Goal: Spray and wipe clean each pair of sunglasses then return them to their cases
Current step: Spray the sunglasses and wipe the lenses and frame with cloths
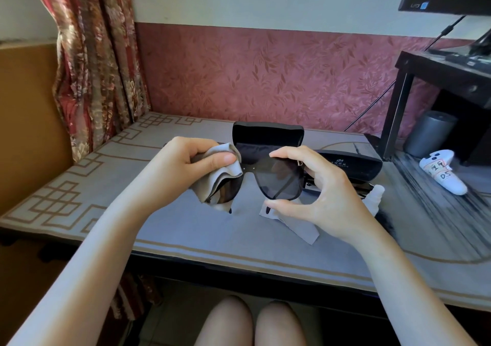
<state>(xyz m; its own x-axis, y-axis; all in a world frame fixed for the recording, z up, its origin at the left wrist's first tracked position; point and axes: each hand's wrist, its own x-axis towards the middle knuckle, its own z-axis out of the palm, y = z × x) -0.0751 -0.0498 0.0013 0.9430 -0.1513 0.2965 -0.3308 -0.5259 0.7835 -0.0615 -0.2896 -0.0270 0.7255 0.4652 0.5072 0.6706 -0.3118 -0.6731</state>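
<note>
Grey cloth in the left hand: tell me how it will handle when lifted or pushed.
Probably floppy: the grey cloth folds and drapes over the sunglasses where the left hand pinches it. Likely very light, since a thumb-and-finger pinch holds it. Pushed on the table, it would probably bunch rather than slide.

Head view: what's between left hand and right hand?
The sunglasses span the gap in the head view: left hand pinches a grey cloth over one lens, right hand grips the other.

Free room: bare mat [87,186] at left & along near edge. Open case [268,136] blocks the back. Right side crowded w/ closed case [353,165], spray bottle [374,197], loose cloth [303,231], black stand leg [396,117].
</note>
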